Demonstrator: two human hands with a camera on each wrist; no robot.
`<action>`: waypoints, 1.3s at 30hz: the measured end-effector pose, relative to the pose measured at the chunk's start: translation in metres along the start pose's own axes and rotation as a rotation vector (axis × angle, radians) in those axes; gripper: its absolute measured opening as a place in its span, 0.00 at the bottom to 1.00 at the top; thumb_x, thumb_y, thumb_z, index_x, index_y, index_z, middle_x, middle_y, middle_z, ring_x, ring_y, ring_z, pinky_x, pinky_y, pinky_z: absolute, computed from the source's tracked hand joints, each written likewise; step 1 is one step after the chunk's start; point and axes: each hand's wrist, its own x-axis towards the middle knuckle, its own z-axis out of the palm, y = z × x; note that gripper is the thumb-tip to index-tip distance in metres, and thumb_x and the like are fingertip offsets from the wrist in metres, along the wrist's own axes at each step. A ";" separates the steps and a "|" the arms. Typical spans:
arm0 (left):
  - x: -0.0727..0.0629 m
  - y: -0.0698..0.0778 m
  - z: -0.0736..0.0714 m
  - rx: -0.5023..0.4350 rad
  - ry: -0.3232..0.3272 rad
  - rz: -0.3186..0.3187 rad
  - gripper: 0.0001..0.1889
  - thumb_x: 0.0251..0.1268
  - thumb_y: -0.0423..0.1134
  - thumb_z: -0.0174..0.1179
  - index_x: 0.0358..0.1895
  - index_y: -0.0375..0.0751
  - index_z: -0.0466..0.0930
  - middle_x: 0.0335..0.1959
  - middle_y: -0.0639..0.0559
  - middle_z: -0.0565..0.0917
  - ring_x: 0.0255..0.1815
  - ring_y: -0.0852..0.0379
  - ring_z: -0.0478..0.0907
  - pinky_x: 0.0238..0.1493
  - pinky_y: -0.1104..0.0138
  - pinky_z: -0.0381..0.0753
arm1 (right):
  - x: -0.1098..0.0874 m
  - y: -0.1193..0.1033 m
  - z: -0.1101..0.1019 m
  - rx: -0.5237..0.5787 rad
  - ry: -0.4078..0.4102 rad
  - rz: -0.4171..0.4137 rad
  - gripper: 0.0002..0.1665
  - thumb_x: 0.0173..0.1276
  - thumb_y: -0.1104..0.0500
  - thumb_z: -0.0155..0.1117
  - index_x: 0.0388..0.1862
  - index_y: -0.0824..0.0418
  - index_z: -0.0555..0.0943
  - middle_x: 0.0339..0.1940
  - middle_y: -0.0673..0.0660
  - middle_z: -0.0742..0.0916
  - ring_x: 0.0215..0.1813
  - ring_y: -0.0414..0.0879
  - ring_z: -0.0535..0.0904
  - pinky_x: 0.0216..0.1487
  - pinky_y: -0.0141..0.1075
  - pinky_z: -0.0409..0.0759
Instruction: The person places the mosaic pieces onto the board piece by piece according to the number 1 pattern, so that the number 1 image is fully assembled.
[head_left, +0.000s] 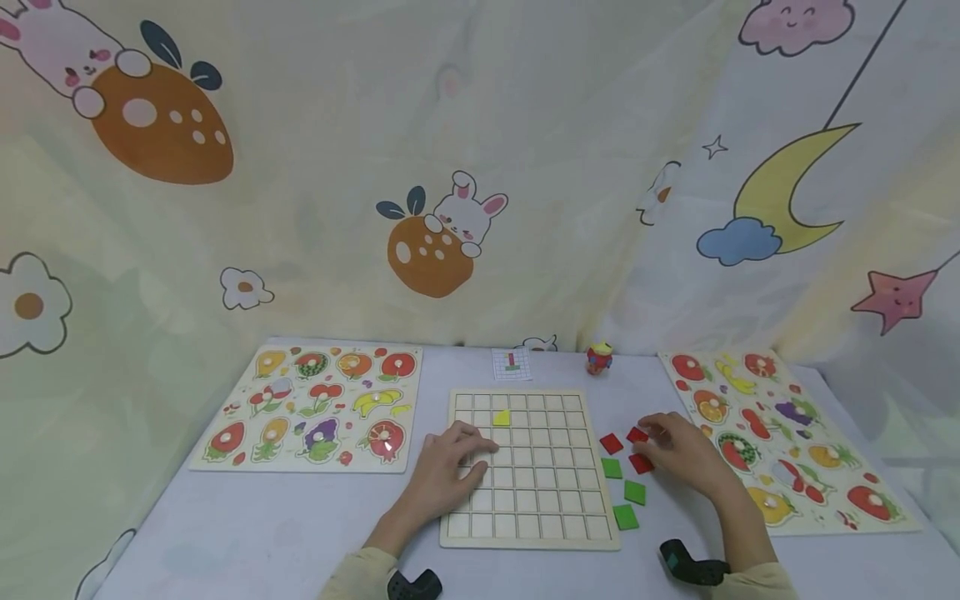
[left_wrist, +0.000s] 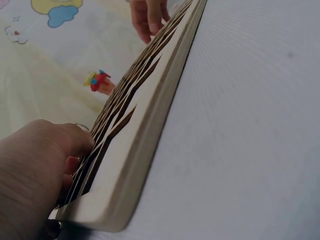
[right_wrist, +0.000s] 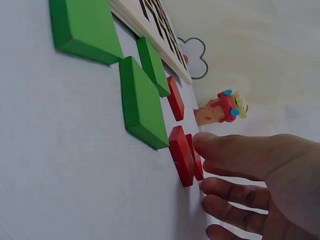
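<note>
A wooden grid board (head_left: 528,543) lies flat with one yellow tile (head_left: 501,417) in a square of its second row from the far edge. My left hand (head_left: 450,462) rests on the board's left side with fingers spread; the left wrist view shows its thumb (left_wrist: 77,140) over the edge. To the right of the board, my right hand (head_left: 678,450) hovers low at the far red tile (head_left: 637,435), thumb and forefinger beside it. Two other red tiles, one left (head_left: 611,444) and one nearer (head_left: 641,463), lie close by. Contact with the far tile is unclear.
Several green tiles (head_left: 634,492) lie nearer me, right of the board. Fruit puzzle boards stand left (head_left: 300,462) and right (head_left: 847,523). At the back are a small grid card (head_left: 512,364) and a toy figure (head_left: 599,358).
</note>
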 end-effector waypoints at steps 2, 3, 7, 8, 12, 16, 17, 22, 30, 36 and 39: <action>0.000 0.000 0.000 -0.003 0.002 -0.001 0.13 0.57 0.41 0.64 0.45 0.63 0.82 0.43 0.65 0.75 0.30 0.71 0.63 0.38 0.69 0.56 | 0.001 0.001 0.002 -0.005 -0.004 0.009 0.25 0.58 0.49 0.69 0.50 0.62 0.79 0.41 0.57 0.81 0.44 0.50 0.74 0.42 0.42 0.76; 0.000 0.000 -0.001 -0.010 0.002 -0.004 0.13 0.57 0.42 0.64 0.45 0.63 0.82 0.43 0.66 0.75 0.30 0.71 0.63 0.38 0.69 0.56 | 0.001 0.001 0.002 -0.008 -0.004 0.012 0.25 0.58 0.49 0.69 0.49 0.62 0.79 0.40 0.57 0.81 0.43 0.49 0.74 0.42 0.42 0.76; 0.000 0.000 0.000 -0.023 0.005 -0.001 0.13 0.57 0.41 0.64 0.45 0.62 0.82 0.43 0.65 0.75 0.30 0.71 0.63 0.38 0.68 0.56 | 0.004 0.001 0.006 -0.034 0.007 0.033 0.23 0.57 0.51 0.70 0.47 0.63 0.79 0.38 0.57 0.81 0.40 0.49 0.73 0.39 0.41 0.75; 0.000 0.000 -0.001 -0.024 0.004 -0.001 0.13 0.57 0.41 0.64 0.45 0.62 0.82 0.43 0.65 0.75 0.30 0.71 0.63 0.38 0.68 0.56 | 0.004 0.001 0.006 -0.041 0.011 0.042 0.22 0.57 0.52 0.70 0.46 0.63 0.79 0.37 0.57 0.81 0.40 0.49 0.73 0.39 0.41 0.75; -0.001 0.000 0.000 -0.018 0.002 0.002 0.13 0.57 0.41 0.64 0.44 0.62 0.82 0.43 0.65 0.75 0.30 0.71 0.63 0.38 0.69 0.56 | 0.004 -0.003 0.007 -0.054 0.023 0.067 0.20 0.57 0.53 0.70 0.45 0.64 0.79 0.36 0.58 0.81 0.38 0.48 0.73 0.36 0.39 0.74; -0.001 0.000 0.000 -0.020 0.000 0.001 0.12 0.58 0.41 0.64 0.44 0.62 0.82 0.43 0.65 0.75 0.30 0.71 0.63 0.38 0.69 0.56 | 0.004 -0.006 0.006 -0.062 0.035 0.070 0.21 0.58 0.52 0.68 0.44 0.64 0.79 0.35 0.57 0.81 0.36 0.47 0.73 0.34 0.38 0.73; -0.001 0.000 0.000 -0.021 0.001 0.001 0.12 0.58 0.42 0.63 0.45 0.62 0.82 0.43 0.65 0.75 0.30 0.71 0.63 0.38 0.69 0.56 | 0.004 -0.006 0.007 -0.066 0.041 0.067 0.21 0.58 0.52 0.68 0.44 0.64 0.79 0.34 0.56 0.81 0.36 0.47 0.73 0.33 0.37 0.72; -0.001 0.000 0.000 -0.014 0.001 0.005 0.12 0.58 0.42 0.64 0.45 0.63 0.82 0.44 0.66 0.75 0.30 0.72 0.63 0.38 0.69 0.56 | 0.006 -0.009 0.010 -0.062 0.060 0.032 0.20 0.59 0.51 0.66 0.45 0.63 0.78 0.34 0.55 0.80 0.34 0.46 0.73 0.31 0.34 0.71; 0.000 0.000 0.000 -0.013 0.005 0.005 0.12 0.58 0.42 0.63 0.45 0.62 0.82 0.44 0.65 0.75 0.30 0.71 0.63 0.38 0.69 0.56 | 0.012 -0.018 0.017 -0.008 0.068 -0.028 0.18 0.61 0.53 0.64 0.47 0.61 0.76 0.35 0.54 0.81 0.32 0.44 0.72 0.27 0.33 0.70; -0.001 -0.001 0.001 -0.008 0.011 0.006 0.12 0.58 0.42 0.63 0.45 0.63 0.82 0.44 0.65 0.75 0.30 0.71 0.63 0.38 0.69 0.56 | 0.015 -0.025 0.023 -0.002 0.087 -0.070 0.18 0.62 0.53 0.64 0.48 0.60 0.76 0.37 0.53 0.81 0.31 0.43 0.69 0.26 0.32 0.67; -0.001 -0.001 0.001 -0.012 0.009 0.007 0.13 0.58 0.42 0.63 0.45 0.63 0.81 0.44 0.65 0.75 0.30 0.72 0.63 0.38 0.69 0.56 | 0.017 -0.031 0.025 0.001 0.075 -0.079 0.18 0.62 0.52 0.64 0.49 0.59 0.76 0.39 0.53 0.80 0.32 0.43 0.69 0.27 0.31 0.66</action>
